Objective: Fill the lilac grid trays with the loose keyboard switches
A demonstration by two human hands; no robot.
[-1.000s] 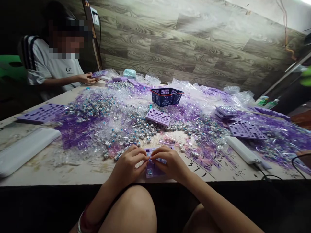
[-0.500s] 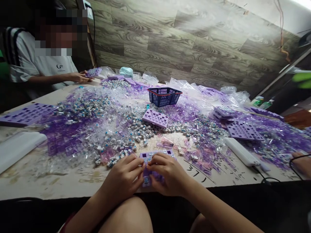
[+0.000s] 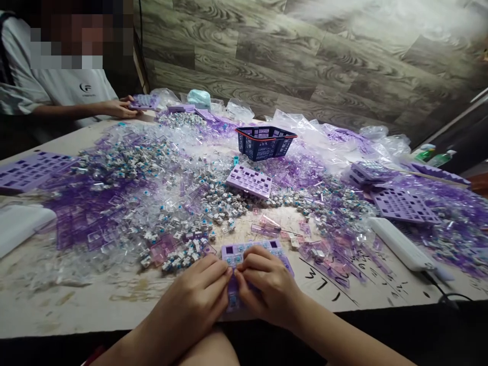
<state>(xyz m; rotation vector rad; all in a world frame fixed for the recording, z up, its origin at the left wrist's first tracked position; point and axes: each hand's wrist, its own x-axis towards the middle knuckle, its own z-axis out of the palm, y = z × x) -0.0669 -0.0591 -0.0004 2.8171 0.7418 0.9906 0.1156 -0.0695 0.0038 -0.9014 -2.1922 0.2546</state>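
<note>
left hand (image 3: 198, 297) + right hand (image 3: 267, 287): both grips clamped on 1 plate (image 3: 253, 251) | beyond grip: 1 basket (image 3: 265, 142) | worktop (image 3: 95, 305)

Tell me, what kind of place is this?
Probably a small hand-assembly workshop: heaps of small grey-and-blue switch parts cover the worn table, purple plastic slotted plates lie about, and another person's hand works nearby.

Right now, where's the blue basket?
In the head view the blue basket sits at the far middle of the table, just beyond a purple plate, with clear plastic bags heaped to its right.
</note>
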